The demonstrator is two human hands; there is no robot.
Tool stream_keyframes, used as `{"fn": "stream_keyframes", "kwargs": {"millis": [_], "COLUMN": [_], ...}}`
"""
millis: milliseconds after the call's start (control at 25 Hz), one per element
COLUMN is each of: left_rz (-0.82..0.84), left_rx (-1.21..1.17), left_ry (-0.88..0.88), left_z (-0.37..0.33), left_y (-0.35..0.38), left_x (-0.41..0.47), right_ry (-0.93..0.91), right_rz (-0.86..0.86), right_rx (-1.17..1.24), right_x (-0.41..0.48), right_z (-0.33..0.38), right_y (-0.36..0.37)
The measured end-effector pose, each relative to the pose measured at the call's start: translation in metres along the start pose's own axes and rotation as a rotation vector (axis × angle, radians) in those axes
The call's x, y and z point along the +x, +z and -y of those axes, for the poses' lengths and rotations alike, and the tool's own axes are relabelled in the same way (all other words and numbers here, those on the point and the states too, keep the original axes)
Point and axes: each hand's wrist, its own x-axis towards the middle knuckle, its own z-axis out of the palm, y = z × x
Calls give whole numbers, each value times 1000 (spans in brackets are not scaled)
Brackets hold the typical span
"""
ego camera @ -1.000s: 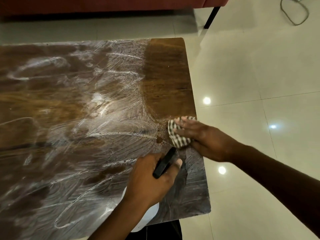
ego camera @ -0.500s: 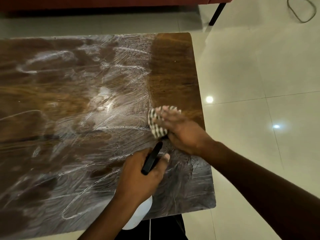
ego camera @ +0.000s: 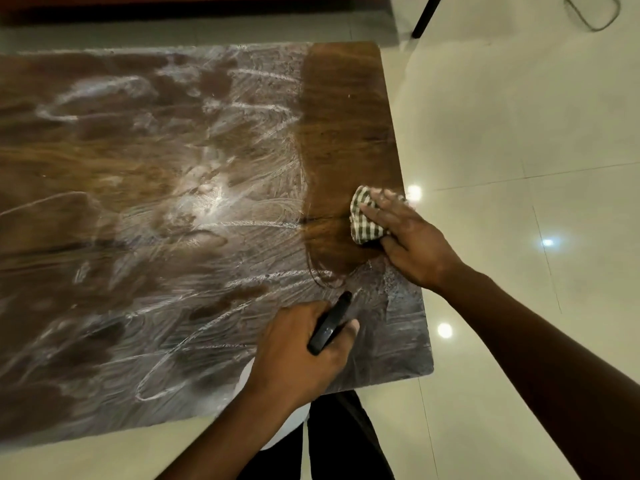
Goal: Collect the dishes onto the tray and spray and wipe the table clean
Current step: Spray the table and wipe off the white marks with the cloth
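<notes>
A dark wooden table (ego camera: 138, 161) fills the left and middle of the view, smeared with white streaks of cleaning foam. A clean brown strip runs down its right side. My right hand (ego camera: 412, 244) presses a crumpled green-and-white checked cloth (ego camera: 363, 220) flat on the table near the right edge. Closer to me, my left hand (ego camera: 301, 351) grips a spray bottle (ego camera: 329, 323) by its black trigger head. The bottle's white body is mostly hidden under my hand and wrist. No dishes or tray are in view.
Glossy cream floor tiles (ego camera: 519, 133) lie to the right and in front of the table. A black furniture leg (ego camera: 424, 15) and a dark cable (ego camera: 592, 12) are at the top right. My dark trousers (ego camera: 343, 438) show below the table's near edge.
My right hand swept the cloth left along the table, then back right to the table's edge, widening the clean patch. My left hand kept holding the spray bottle in about the same place.
</notes>
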Motion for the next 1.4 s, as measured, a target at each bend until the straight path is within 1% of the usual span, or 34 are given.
{"fn": "stream_keyframes", "kwargs": {"millis": [80,120,240,360,440,520,600,640,720,760,800,840,920,960,1000,1040,1080,1120,1200,1280,1320,1400], "left_rz": [22,30,0,-27,-52,-86,-91,-90,-102,-104,-96,-80,-61,-66,-85,-108,-124,-131,-122,-102,-106,-124], "left_rx": [-22,-31,-58,-111,-144,-180,-139,-101,-53,-51,-58,-72,-108,-124,-139,-149,-155,-160,-159,-159,-157,-141], "left_ry": [-39,-70,-137,-140,-133,-120,-97,-81,-72,-77,-81,-84,-78,-72,-69,-74,-81,-87,-89,-103,-111,-108], "left_z": [8,11,14,6,0,-2,-2,-2,-2,-2,-2,-3,-5,-6,-6,-6,-5,-4,1,5,5,8], "left_y": [15,21,40,52,56,59,62,64,68,69,70,71,73,76,77,77,77,75,69,63,61,59], "left_x": [-13,-19,-32,-48,-58,-62,-64,-65,-66,-67,-68,-71,-77,-80,-83,-86,-88,-90,-91,-92,-93,-93], "right_ry": [-90,-92,18,88,116,110,40,-22,-193,-290,-352,-344,-180,-68,18,41,6,-91,-337,-494,-510,-408], "right_rz": [65,60,-4,-14,-13,-18,4,48,197,244,256,224,52,-36,-87,-102,-92,-54,78,131,115,24], "right_rx": [26,67,234,293,296,230,134,88,-39,-101,-141,-150,-122,-110,-96,-92,-102,-125,-211,-256,-244,-200], "right_x": [-34,-45,-49,-49,-48,-48,-57,-65,-91,-105,-116,-120,-108,-94,-82,-75,-79,-95,-152,-202,-210,-201], "right_z": [-11,-19,-25,-15,-11,-9,-5,-4,-10,-20,-32,-43,-53,-50,-40,-27,-15,-7,-3,-18,-30,-48], "right_y": [2,0,-2,1,-2,-2,7,13,19,18,14,8,2,6,14,25,40,56,85,84,75,58]}}
